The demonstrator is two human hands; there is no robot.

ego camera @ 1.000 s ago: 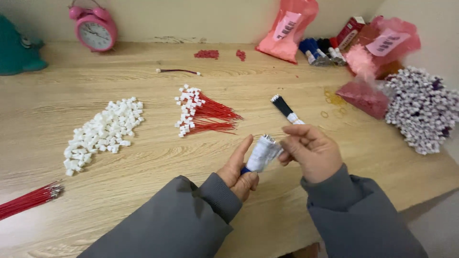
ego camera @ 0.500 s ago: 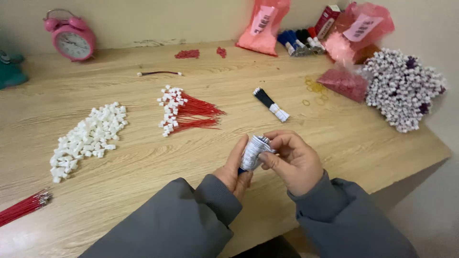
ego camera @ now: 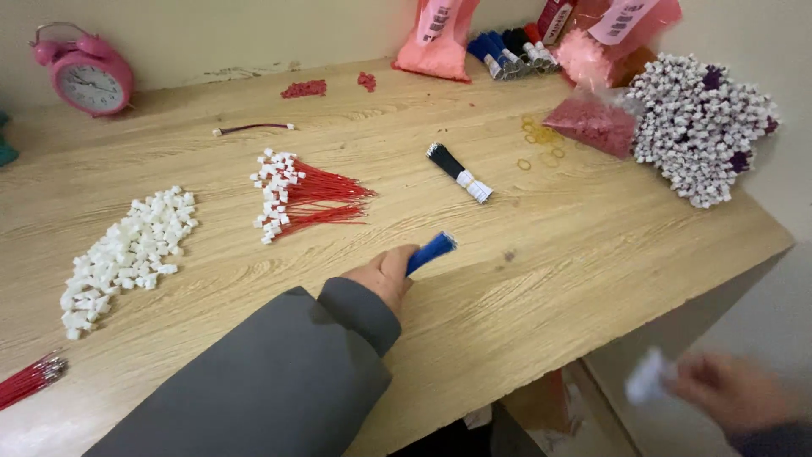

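Now the white wrapper (ego camera: 650,377) is off: right hand (ego camera: 732,391) carries it, blurred, off past the table (ego camera: 592,279) edge; left hand (ego camera: 385,275) fingers grip bare blue wire bundle (ego camera: 431,250) above table, w/ ends free.

My left arm's sleeve (ego camera: 279,381) is plain grey, thick cuff; hands bare. Right one is blurred beyond the table (ego camera: 592,279) edge.

A pink plastic bag (ego camera: 437,38) with a white label leans at the wall, well beyond the left hand (ego camera: 385,275). Right of it lie a label-bearing pink bag (ego camera: 622,25) and a clear bag of red pieces (ego camera: 592,123).
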